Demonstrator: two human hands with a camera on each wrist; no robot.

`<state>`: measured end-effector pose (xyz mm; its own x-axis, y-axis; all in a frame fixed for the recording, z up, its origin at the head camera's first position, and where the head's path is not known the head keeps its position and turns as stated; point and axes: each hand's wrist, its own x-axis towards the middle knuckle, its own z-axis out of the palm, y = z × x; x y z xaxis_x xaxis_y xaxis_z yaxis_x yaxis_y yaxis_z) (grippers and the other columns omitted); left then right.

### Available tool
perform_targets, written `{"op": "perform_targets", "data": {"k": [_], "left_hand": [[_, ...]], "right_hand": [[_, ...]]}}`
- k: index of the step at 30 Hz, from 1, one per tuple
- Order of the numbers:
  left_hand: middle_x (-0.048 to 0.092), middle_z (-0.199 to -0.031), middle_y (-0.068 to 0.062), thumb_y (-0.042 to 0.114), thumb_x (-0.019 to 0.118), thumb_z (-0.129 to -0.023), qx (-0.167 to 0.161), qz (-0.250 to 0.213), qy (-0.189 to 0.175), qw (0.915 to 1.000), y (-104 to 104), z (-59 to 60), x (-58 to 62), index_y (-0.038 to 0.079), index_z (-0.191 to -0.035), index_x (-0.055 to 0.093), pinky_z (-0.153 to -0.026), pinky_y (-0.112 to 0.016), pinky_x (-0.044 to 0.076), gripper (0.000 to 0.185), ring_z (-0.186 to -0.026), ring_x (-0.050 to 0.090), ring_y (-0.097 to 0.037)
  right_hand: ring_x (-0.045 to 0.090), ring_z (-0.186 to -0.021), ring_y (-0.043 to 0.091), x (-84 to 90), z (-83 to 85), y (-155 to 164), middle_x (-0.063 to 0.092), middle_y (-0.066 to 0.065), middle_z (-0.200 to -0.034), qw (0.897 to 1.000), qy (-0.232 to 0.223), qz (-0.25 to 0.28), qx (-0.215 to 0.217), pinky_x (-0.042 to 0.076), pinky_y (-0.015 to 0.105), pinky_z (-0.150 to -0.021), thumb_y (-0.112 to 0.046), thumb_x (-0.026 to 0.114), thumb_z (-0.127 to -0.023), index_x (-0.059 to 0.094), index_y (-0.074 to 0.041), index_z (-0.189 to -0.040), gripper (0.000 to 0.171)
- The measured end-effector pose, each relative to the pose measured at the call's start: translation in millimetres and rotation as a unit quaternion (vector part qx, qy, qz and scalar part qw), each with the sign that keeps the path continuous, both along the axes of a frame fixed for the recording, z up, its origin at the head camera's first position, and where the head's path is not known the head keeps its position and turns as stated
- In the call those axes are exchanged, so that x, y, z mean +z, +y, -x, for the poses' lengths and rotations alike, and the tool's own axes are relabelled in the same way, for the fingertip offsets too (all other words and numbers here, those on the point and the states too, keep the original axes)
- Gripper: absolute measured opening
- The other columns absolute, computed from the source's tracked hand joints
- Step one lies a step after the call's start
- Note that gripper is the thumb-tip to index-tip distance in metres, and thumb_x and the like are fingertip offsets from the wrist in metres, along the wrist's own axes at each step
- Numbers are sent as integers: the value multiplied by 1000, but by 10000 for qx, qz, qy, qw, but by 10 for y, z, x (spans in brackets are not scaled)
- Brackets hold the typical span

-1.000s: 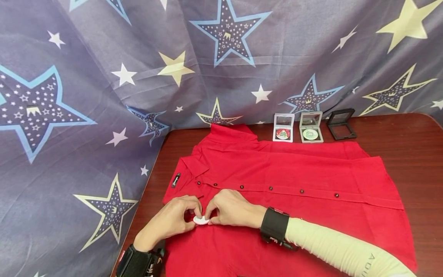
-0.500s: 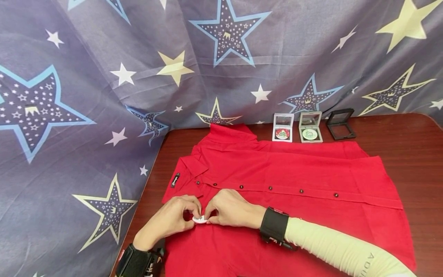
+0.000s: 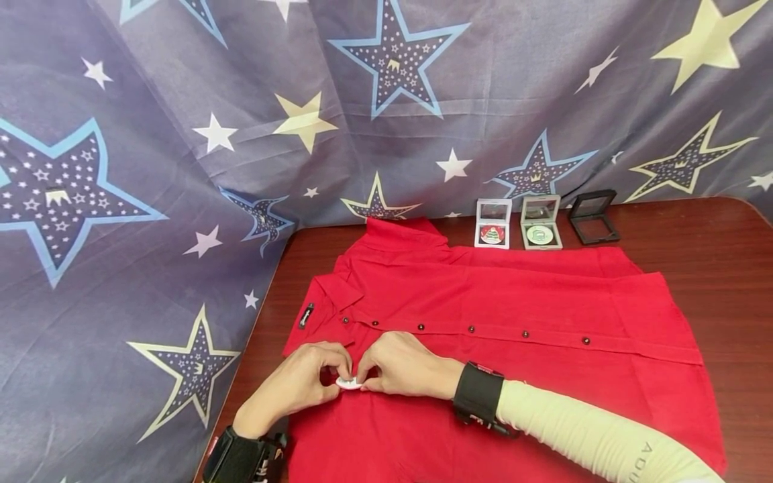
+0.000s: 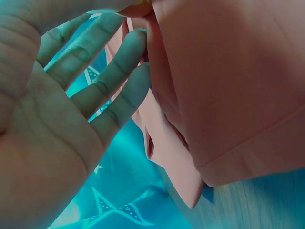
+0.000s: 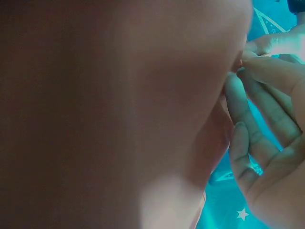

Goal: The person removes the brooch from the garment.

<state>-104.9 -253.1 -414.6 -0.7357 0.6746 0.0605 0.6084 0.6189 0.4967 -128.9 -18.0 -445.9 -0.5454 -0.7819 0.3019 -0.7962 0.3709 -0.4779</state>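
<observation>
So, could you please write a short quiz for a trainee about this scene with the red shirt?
1. True or false: both hands pinch the white round badge on the red shirt.
2. How many small display boxes stand behind the shirt: A two, B three, C five?
3. Fill in: the black box is the one furthest to the ____ in the head view.

Key: 1 true, the left hand and right hand meet on it. 2 B. 3 right.

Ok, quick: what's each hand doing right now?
Left hand: pinches the small round white badge on the red shirt.
Right hand: pinches the same badge.
</observation>
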Motion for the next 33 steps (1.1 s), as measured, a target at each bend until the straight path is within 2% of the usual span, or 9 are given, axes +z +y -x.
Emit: {"op": "perform_targets", "data": {"k": [15, 27, 33], "left_hand": [[66, -86, 17, -2, 85, -70, 40, -66, -65, 9999, -18, 19, -4, 26, -83, 70, -72, -29, 53, 35, -76, 62, -9], [65, -85, 16, 1, 88, -70, 98, -56, -307, 9995, -22, 17, 11, 27, -84, 70, -66, -27, 53, 35, -73, 62, -9], [67, -88, 16, 2, 89, -70, 72, -36, -230, 9997, -43, 4, 45, 26, -87, 73, -71, -30, 53, 34, -78, 62, -9]], "right_hand": [[46, -63, -14, 3, 16, 12, 67, -29, -76, 9996, -249, 95, -14, 40, 11, -58, -24, 85, -83, 83, -34, -91, 13], [47, -64, -11, -4, 17, 2, 70, -26, -82, 9999, -11, 53, 119, 39, 12, -58, -23, 85, -83, 83, -33, -92, 14], [50, -67, -11, 15, 9, -9, 71, -25, -83, 9999, 41, -18, 148, 41, 11, -61, -22, 85, -84, 83, -32, -93, 14]]}}
